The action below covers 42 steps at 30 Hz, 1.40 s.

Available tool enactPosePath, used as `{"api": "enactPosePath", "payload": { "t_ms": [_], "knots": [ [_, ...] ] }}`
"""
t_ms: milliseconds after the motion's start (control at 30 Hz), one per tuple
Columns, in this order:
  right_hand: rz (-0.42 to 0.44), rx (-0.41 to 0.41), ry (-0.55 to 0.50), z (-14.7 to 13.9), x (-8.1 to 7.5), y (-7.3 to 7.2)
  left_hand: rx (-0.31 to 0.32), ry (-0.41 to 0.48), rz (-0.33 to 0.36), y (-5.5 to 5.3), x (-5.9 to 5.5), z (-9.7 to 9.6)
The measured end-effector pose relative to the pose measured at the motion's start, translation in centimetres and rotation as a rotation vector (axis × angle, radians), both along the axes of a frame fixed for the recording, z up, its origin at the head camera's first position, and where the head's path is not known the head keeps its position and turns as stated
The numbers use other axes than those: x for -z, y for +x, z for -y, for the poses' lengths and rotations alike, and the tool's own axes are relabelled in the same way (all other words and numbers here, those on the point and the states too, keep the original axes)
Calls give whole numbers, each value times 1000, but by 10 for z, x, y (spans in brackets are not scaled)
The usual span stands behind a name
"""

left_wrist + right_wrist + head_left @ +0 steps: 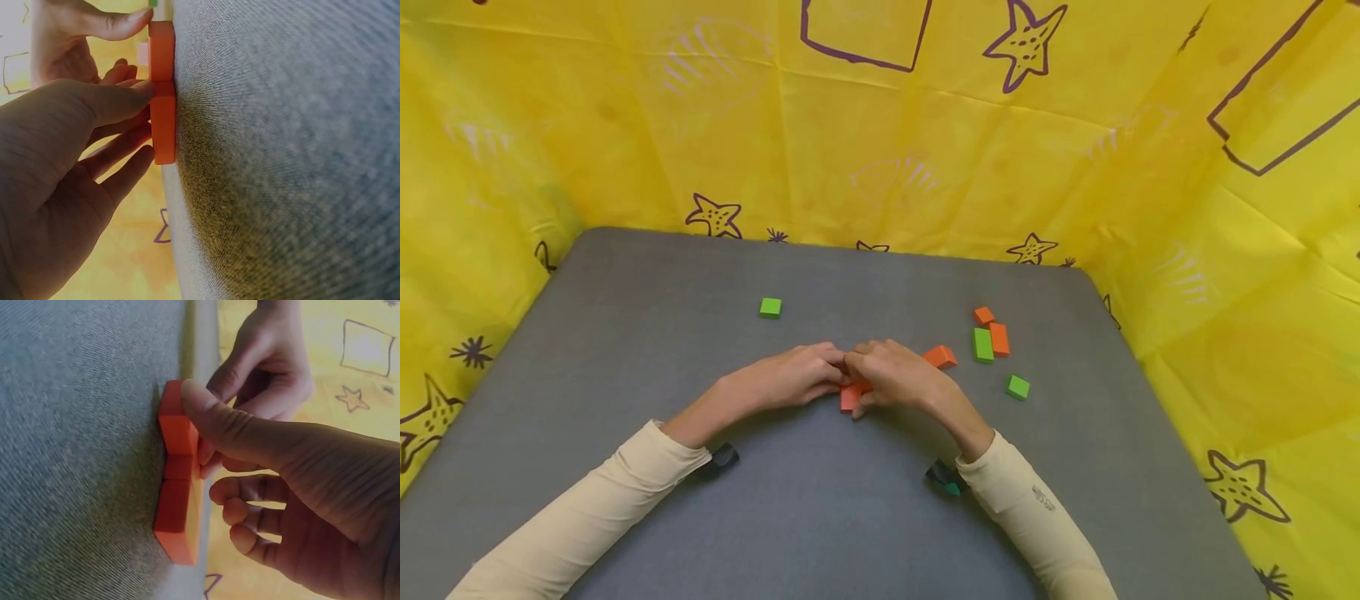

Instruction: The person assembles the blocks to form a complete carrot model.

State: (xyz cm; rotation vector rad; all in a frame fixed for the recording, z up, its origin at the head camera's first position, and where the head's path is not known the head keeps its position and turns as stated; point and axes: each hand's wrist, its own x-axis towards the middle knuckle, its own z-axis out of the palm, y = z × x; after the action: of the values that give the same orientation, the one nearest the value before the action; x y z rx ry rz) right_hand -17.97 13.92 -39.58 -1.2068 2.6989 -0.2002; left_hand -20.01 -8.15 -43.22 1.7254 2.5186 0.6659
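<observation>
Several orange blocks stand close together on the grey table. My left hand (797,373) pinches an orange block (164,125) between thumb and fingers. Meeting it from the other side, my right hand (898,375) has its thumb on an orange block (177,415), with the index finger partly hidden behind. In the left wrist view, a second orange block (162,50) touches the end of the one in my left fingers, and the right thumb is at its top. Further orange blocks (174,509) lie toward the right in the right wrist view. The hands cover much of the blocks in the head view.
Right of the hands lies an orange block (941,357). Beyond it are a green block (982,345), an orange block (999,339), a small orange block (983,316) and a small green block (1018,387). Another green block (771,307) sits back left. Yellow patterned cloth (880,150) surrounds the table.
</observation>
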Motion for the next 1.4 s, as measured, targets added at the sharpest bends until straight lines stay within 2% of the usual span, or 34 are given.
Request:
{"api": "enactPosePath", "payload": {
  "t_ms": [267, 367, 467, 600, 767, 867, 967, 1067, 1167, 1400],
  "knots": [
    [20, 17, -29, -4, -1, -1, -3, -7, -34, 2, 0, -1],
    [35, 62, -33, -11, -7, -4, -9, -11, -38, 3, 0, -3],
    [26, 164, -47, -27, -16, -11, -40, -17, -17, 5, -1, -3],
    [-32, 358, -85, -66, -23, -28, -76, -18, 11, 7, -1, -3],
    [-85, 598, -53, -121, -13, -48, -88, -17, 9, 7, 0, -2],
    [-50, 664, -5, -142, -3, -54, -93, -22, 10, 7, 1, -1],
    [18, 668, 10, -152, 6, -56, -96, -25, 14, 8, 2, -1],
    [45, 641, -23, -154, 13, -59, -99, -26, 25, 8, 2, -3],
    [12, 625, -70, -152, 16, -62, -99, -24, 29, 8, 2, -3],
    [-66, 582, -52, -148, 22, -63, -98, -27, 26, 8, 1, -4]
  ]
}}
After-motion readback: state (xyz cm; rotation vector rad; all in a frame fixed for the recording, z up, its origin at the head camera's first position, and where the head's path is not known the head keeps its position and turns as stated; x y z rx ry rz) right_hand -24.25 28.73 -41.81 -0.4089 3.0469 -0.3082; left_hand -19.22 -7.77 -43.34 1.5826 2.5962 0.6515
